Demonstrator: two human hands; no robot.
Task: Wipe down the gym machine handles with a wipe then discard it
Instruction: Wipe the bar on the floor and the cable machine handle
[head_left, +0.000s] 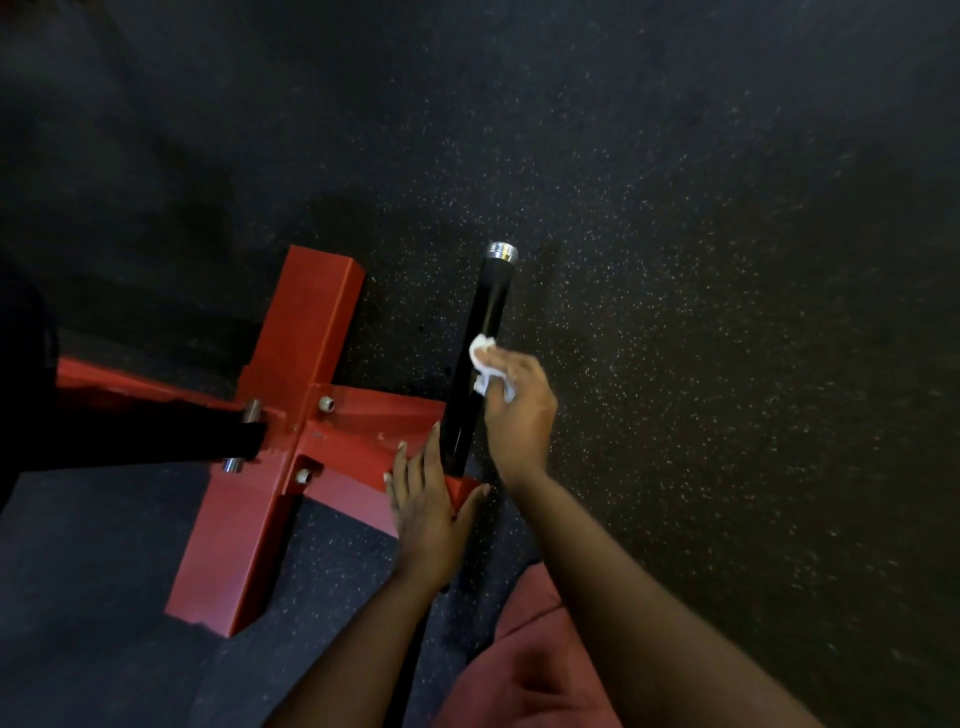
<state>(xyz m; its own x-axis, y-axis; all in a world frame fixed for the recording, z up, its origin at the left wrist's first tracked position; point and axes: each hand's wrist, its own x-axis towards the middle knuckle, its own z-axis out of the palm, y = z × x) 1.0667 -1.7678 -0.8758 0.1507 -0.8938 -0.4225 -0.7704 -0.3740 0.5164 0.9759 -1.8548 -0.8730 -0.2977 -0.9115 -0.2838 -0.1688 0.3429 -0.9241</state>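
Right hand (519, 410) pressing white wipe (488, 358) on black handle (480, 332), left hand (426, 499) on red frame (306, 332)

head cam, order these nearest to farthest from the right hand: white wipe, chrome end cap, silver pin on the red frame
1. white wipe, pinched in the right hand against the black handle.
2. chrome end cap, at the handle's far tip.
3. silver pin, far left on the red frame.

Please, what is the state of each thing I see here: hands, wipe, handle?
right hand: grips the wipe against the handle
left hand: fingers straight, resting on the red frame
wipe: crumpled, touching the handle's middle
handle: uncovered beyond the wipe, chrome end cap on
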